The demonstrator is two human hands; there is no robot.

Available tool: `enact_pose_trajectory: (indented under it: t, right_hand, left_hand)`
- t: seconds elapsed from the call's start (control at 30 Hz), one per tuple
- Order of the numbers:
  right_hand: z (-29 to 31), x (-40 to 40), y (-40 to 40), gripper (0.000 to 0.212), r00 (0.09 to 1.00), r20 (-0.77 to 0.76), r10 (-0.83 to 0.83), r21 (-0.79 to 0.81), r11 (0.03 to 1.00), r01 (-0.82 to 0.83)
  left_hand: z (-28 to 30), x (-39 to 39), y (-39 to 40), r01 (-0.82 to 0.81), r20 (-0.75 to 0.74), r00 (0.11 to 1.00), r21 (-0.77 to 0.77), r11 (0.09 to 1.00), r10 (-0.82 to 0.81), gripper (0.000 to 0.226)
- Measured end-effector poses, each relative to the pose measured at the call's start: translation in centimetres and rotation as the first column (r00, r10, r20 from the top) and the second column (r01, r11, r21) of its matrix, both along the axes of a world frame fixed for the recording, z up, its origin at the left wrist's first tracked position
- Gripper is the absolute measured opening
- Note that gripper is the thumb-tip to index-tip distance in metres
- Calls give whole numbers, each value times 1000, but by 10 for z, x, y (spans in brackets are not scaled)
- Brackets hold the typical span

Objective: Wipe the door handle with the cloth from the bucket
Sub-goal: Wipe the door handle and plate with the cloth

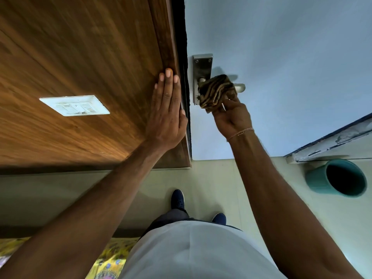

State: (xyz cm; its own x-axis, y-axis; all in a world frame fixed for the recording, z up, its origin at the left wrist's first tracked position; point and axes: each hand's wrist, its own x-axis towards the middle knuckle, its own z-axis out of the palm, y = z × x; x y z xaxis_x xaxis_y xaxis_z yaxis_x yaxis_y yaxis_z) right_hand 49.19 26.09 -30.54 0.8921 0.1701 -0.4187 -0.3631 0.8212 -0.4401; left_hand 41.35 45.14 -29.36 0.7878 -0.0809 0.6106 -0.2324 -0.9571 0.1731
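A brown-and-tan striped cloth (216, 90) is wrapped over the metal lever door handle (240, 88), whose tip sticks out to the right of the cloth. My right hand (231, 115) grips the cloth from below and presses it on the lever. The handle's steel backplate (202, 65) is fixed to the pale blue door (281, 57). My left hand (167, 109) lies flat, fingers together, against the wooden panel (80, 57) beside the door's edge and holds nothing. A teal bucket (340, 178) stands on the floor at the right.
A white switch plate (75, 105) sits on the wooden panel at the left. The floor is pale tile, with my two dark blue shoes (178, 199) below the door. A worn painted ledge (332, 141) runs above the bucket. Yellow patterned fabric (108, 258) lies at bottom left.
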Motion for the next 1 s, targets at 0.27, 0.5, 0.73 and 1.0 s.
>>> enact_pose_trajectory:
  t: [0.27, 0.5, 0.73, 1.0]
  right_hand:
    - [-2, 10, -42, 49, 963, 207, -175, -518, 815, 259]
    - [19, 21, -49, 40, 785, 489, 381, -840, -36, 541]
    - [32, 20, -6, 37, 432, 405, 806, -491, -207, 846]
    - [21, 32, -57, 35, 348, 403, 846, -285, -245, 927]
  left_hand:
    - [-1, 1, -4, -15, 12, 1000, -23, 1000, 15, 75]
    - [-2, 1, -9, -34, 11, 999, -37, 999, 35, 75]
    - [-1, 0, -5, -22, 24, 999, -24, 999, 23, 74]
    - [0, -1, -6, -17, 1, 1000, -29, 999, 17, 70]
